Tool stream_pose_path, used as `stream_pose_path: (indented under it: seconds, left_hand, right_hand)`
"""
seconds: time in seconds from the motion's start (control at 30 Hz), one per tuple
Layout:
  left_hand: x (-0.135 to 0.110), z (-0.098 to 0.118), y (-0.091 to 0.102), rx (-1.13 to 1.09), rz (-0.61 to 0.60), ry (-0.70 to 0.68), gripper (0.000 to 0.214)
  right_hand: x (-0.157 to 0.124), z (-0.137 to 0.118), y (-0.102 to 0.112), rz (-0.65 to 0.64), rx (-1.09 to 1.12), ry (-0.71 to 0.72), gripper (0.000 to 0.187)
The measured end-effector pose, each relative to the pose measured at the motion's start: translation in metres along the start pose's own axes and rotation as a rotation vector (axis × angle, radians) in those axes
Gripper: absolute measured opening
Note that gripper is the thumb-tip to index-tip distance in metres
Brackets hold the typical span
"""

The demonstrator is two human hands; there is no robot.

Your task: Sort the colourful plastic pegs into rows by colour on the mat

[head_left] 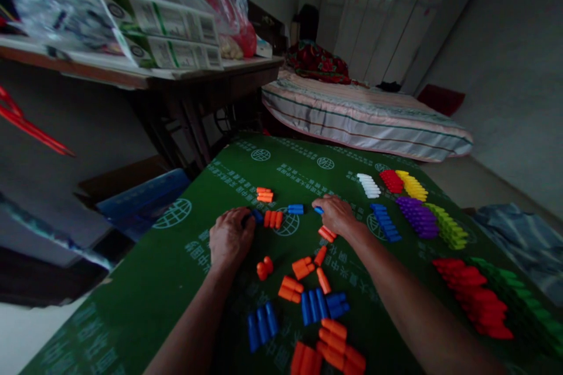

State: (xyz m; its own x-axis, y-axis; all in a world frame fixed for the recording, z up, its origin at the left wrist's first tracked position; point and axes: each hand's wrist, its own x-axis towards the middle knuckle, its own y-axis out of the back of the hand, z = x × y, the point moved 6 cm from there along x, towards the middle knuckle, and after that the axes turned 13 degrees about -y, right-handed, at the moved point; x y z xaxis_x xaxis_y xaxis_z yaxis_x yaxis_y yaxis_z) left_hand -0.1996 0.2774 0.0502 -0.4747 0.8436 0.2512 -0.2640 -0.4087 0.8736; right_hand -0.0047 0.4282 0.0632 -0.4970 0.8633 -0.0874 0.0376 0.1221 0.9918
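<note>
On a green printed table cover (185, 281) lie several loose orange and blue plastic pegs. My left hand (229, 238) rests knuckles up with its fingers curled on a blue peg (257, 216), beside a small group of orange pegs (273, 219). My right hand (336, 214) is curled too, its fingertips pinching a blue peg (318, 210). A lone blue peg (295, 209) lies between the two hands. More orange pegs (290, 289) and blue pegs (323, 304) lie between my forearms.
Sorted rows of pegs sit at the right: white (368, 185), red (391, 180), yellow (412, 185), purple (417, 217), light green (447, 226), blue (385, 222), plus larger red (472, 296) and green (523, 299) rows. A cluttered desk (176, 73) stands left, a bed (365, 117) behind.
</note>
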Motion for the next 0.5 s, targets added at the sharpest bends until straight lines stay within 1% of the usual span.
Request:
stream_pose_path:
  seconds: [0.13, 0.23, 0.27, 0.33, 0.43, 0.5]
  left_hand:
    - [0.000, 0.000, 0.000, 0.003, -0.001, 0.006, 0.039]
    - [0.001, -0.002, 0.000, 0.004, -0.005, 0.011, 0.040]
    - [0.002, -0.003, -0.001, 0.003, -0.007, 0.011, 0.041]
    - [0.003, -0.005, -0.001, -0.005, -0.014, 0.005, 0.043]
    - [0.006, -0.008, -0.001, -0.001, -0.019, 0.005, 0.044]
    - [0.008, -0.009, -0.001, 0.016, -0.024, 0.008, 0.044]
  right_hand:
    - [-0.003, 0.020, 0.003, 0.035, 0.063, -0.048, 0.046]
    - [-0.003, 0.026, 0.004, 0.060, 0.043, -0.187, 0.045]
    - [-0.003, 0.025, 0.003, 0.052, 0.027, -0.231, 0.043]
    - [-0.002, 0.019, 0.001, 0.036, 0.019, -0.269, 0.038]
    - [0.000, 0.009, 0.000, 0.047, 0.045, -0.262, 0.029]
    - [-0.002, 0.007, 0.001, 0.068, 0.059, -0.259, 0.025]
